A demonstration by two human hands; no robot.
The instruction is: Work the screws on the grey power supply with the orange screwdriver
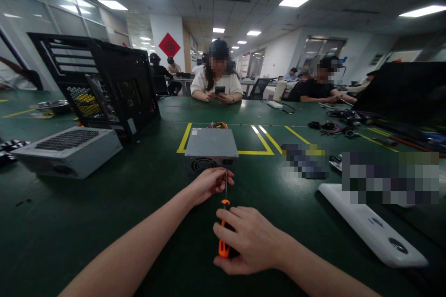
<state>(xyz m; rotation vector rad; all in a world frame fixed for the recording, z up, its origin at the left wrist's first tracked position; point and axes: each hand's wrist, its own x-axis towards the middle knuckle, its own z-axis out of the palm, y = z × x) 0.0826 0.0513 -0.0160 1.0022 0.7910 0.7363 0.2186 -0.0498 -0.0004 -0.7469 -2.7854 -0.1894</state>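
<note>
In front of me a grey computer power supply lies on the green table, its fan grille and power socket facing me. My right hand is wrapped round the orange and black handle of a screwdriver, whose thin shaft points away toward the socket side of the box. Up at the shaft's tip is my left hand, thumb and fingers pinched close together just before the box. Whether these fingers grip the shaft or some small part cannot be made out.
At left stand a black computer case, a second power supply and a metal bowl. To the right lie a white device, a dark phone-like object and cables. A person sits opposite.
</note>
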